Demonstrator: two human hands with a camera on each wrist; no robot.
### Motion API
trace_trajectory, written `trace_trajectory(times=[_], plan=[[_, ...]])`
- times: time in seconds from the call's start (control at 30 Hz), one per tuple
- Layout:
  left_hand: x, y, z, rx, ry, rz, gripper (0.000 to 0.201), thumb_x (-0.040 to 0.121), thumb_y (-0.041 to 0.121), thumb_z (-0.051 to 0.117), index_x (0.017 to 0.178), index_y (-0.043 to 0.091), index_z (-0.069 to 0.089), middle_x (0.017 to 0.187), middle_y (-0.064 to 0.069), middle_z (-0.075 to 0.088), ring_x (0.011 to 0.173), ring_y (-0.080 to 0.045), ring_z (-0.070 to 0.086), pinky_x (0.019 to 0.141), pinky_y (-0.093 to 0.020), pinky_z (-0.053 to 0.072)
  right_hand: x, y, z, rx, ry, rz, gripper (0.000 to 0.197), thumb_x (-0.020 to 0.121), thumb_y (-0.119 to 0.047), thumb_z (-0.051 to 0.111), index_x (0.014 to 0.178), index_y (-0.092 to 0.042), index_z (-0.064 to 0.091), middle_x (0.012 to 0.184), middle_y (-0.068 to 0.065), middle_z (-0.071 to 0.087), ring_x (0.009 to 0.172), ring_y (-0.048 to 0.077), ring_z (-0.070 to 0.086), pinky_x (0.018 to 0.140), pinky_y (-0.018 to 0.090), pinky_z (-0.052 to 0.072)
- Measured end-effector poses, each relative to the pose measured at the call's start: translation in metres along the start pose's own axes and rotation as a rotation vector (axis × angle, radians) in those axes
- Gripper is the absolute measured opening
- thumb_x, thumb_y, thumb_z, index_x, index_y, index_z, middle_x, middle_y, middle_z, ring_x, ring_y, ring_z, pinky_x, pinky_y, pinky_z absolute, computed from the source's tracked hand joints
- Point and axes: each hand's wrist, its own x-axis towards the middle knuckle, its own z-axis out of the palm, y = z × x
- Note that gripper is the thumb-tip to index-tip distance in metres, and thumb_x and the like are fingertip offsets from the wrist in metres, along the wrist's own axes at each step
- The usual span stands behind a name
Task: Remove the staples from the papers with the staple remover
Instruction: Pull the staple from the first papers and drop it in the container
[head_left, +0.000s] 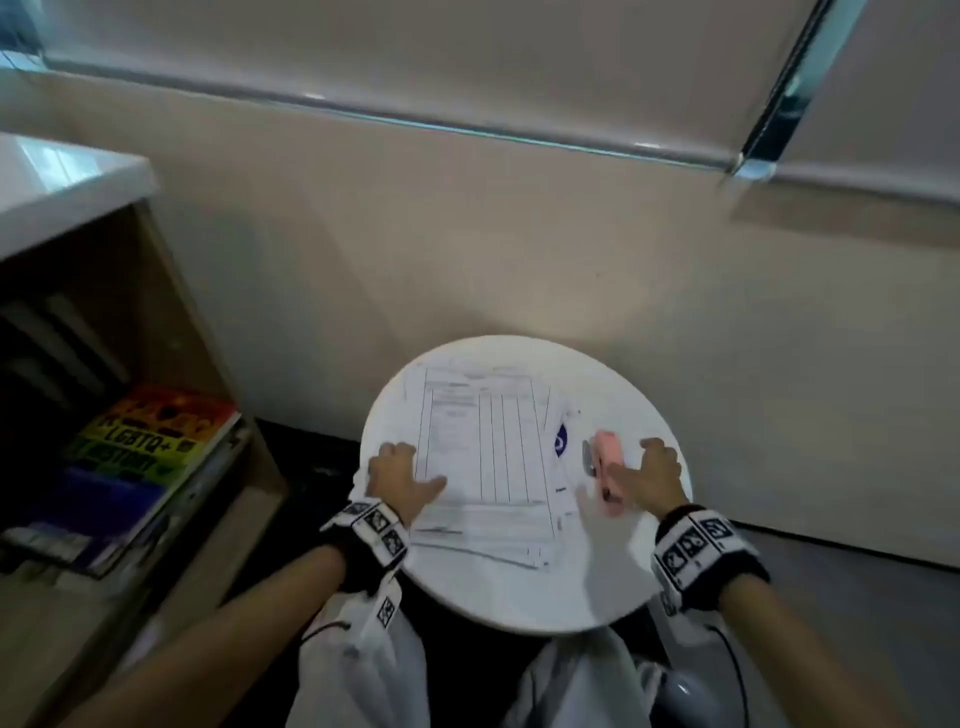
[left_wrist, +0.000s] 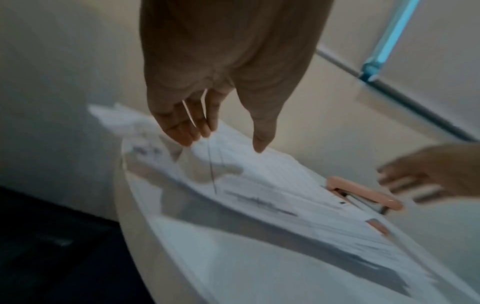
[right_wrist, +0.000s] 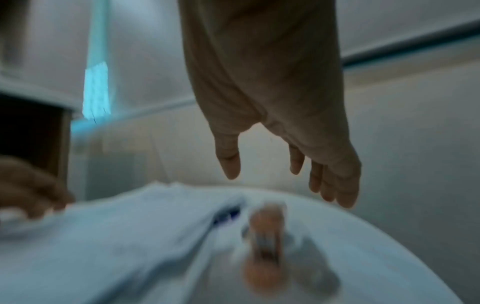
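From the head view, a person is sitting at a small round white table (head_left: 597, 587) with a stack of papers (head_left: 483, 457) lying on it. The left hand (head_left: 400, 475) is resting on the left edge of the papers, with its fingers lying fairly flat and its thumb sticking out over the top sheet. The pink staple remover (head_left: 608, 470) is lying on the table just to the right of the papers. The right hand (head_left: 649, 475) is hanging over it with loose fingers, and the thumb is reaching across the pink part, but it is too blurry to tell if it is touching. A shelf (head_left: 171, 322) with a rainbow book (head_left: 150, 441) is standing off to the left. From the left wrist view, the left hand (left_wrist: 215, 98) is pointing its fingers down at the papers (left_wrist: 272, 185), with the fingertips (left_wrist: 187, 135) at the paper's edge and the thumb held apart. The staple remover (left_wrist: 363, 193) is lying past the papers, and the right hand (left_wrist: 428, 172) is coming close beside it with its fingers spread. From the right wrist view, the right hand (right_wrist: 285, 123) is hanging wide above the blurry staple remover (right_wrist: 265, 244), holding nothing, with the thumb and fingers well apart. The papers (right_wrist: 116, 236) are lying to the left of it, and the left hand (right_wrist: 28, 191) is sitting at their far edge.
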Motion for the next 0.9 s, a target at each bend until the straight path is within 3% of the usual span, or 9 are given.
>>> trace_trajectory(times=[0.07,0.23,0.43,0.57,0.7,0.77,0.83,0.9], plan=[[-0.002,0.008,0.000,0.041,0.069,-0.113,0.074,0.073,0.046,0.073,0.125,0.001,0.047,0.128,-0.017,0.042,0.121,-0.034,0.039,0.100,-0.040,0.037,-0.007,0.004,0.016,-0.016,0.003,0.075,0.070,0.085,-0.025,0.068,0.139,0.002,0.032,0.140,0.022,0.035,0.131,0.038,0.036,0.105,0.045,0.034],[-0.002,0.026,0.012,0.118,0.074,-0.274,0.086,0.071,0.065,0.065,0.124,0.001,0.042,0.130,-0.016,0.036,0.125,-0.034,0.035,0.099,-0.045,0.041,0.004,0.011,0.043,-0.134,0.098,0.025,0.056,0.091,-0.030,0.061,0.127,0.008,0.042,0.131,0.028,0.043,0.122,0.041,0.042,0.095,0.046,0.038],[0.005,0.041,0.019,0.119,0.080,-0.401,0.078,0.070,0.047,0.075,0.122,0.003,0.037,0.130,-0.017,0.038,0.125,-0.034,0.036,0.099,-0.044,0.039,0.007,0.015,0.055,-0.065,0.131,0.086,0.049,0.096,-0.032,0.052,0.125,0.006,0.041,0.129,0.026,0.043,0.119,0.042,0.043,0.091,0.048,0.039],[0.011,0.047,0.013,0.031,0.057,-0.477,0.087,0.066,0.035,0.083,0.126,0.001,0.031,0.133,-0.020,0.033,0.126,-0.037,0.037,0.095,-0.044,0.044,0.017,0.025,0.056,0.047,0.112,0.127,0.049,0.096,-0.032,0.051,0.125,0.006,0.041,0.131,0.025,0.042,0.119,0.042,0.042,0.094,0.047,0.037],[0.014,0.043,0.009,-0.007,0.025,-0.479,0.097,0.065,0.033,0.085,0.133,0.001,0.023,0.137,-0.021,0.030,0.129,-0.038,0.036,0.102,-0.045,0.040,0.035,0.041,0.049,0.338,0.036,0.167,0.047,0.096,-0.032,0.047,0.123,0.006,0.043,0.123,0.024,0.051,0.111,0.040,0.051,0.095,0.047,0.042],[0.018,0.038,0.007,-0.061,-0.001,-0.468,0.107,0.063,0.032,0.086,0.137,0.001,0.017,0.140,-0.021,0.031,0.130,-0.038,0.038,0.106,-0.048,0.038,0.038,0.045,0.043,0.457,-0.033,0.182,0.046,0.096,-0.030,0.044,0.125,0.005,0.042,0.110,0.019,0.054,0.097,0.033,0.054,0.085,0.041,0.045],[0.022,0.035,0.004,-0.134,-0.035,-0.443,0.114,0.060,0.028,0.088,0.141,0.001,0.012,0.143,-0.021,0.032,0.131,-0.039,0.038,0.107,-0.050,0.036,0.037,0.045,0.037,0.540,-0.077,0.180,0.043,0.097,-0.029,0.044,0.124,0.005,0.043,0.096,0.013,0.052,0.083,0.027,0.050,0.072,0.034,0.040],[0.023,0.031,0.003,-0.208,-0.006,-0.397,0.103,0.063,0.020,0.087,0.138,0.002,0.019,0.141,-0.021,0.037,0.128,-0.038,0.042,0.105,-0.047,0.039,0.036,0.047,0.035,0.597,-0.107,0.179,0.040,0.098,-0.031,0.044,0.123,0.001,0.043,0.088,0.008,0.049,0.076,0.020,0.047,0.066,0.032,0.036]])
